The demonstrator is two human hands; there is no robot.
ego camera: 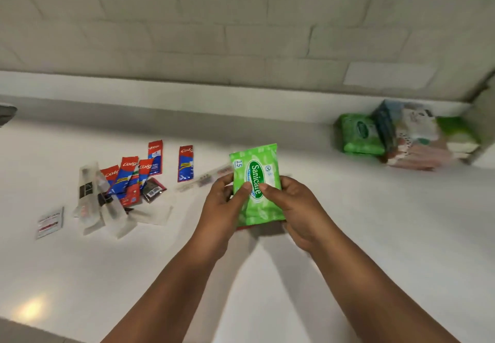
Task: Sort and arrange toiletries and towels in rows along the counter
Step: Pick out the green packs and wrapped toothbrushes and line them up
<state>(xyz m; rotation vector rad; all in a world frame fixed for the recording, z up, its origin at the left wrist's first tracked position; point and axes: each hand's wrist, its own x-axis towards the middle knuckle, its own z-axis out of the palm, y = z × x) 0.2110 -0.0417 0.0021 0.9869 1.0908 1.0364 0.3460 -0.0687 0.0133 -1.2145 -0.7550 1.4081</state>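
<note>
A bright green Sanicare wipes pack is held upright above the white counter, near the middle of the view. My left hand grips its left edge with the thumb on the label. My right hand grips its right side and bottom. A sliver of red shows under the pack's lower edge. To the left lie several red and blue Colgate sachets mixed with clear wrapped toothbrush packets. A small white sachet lies farther left.
At the back right, against the wall, sit another green wipes pack and a stack of tissue packs and boxes. A clear wrapped item lies just left of my hands. A tiled wall runs behind the counter.
</note>
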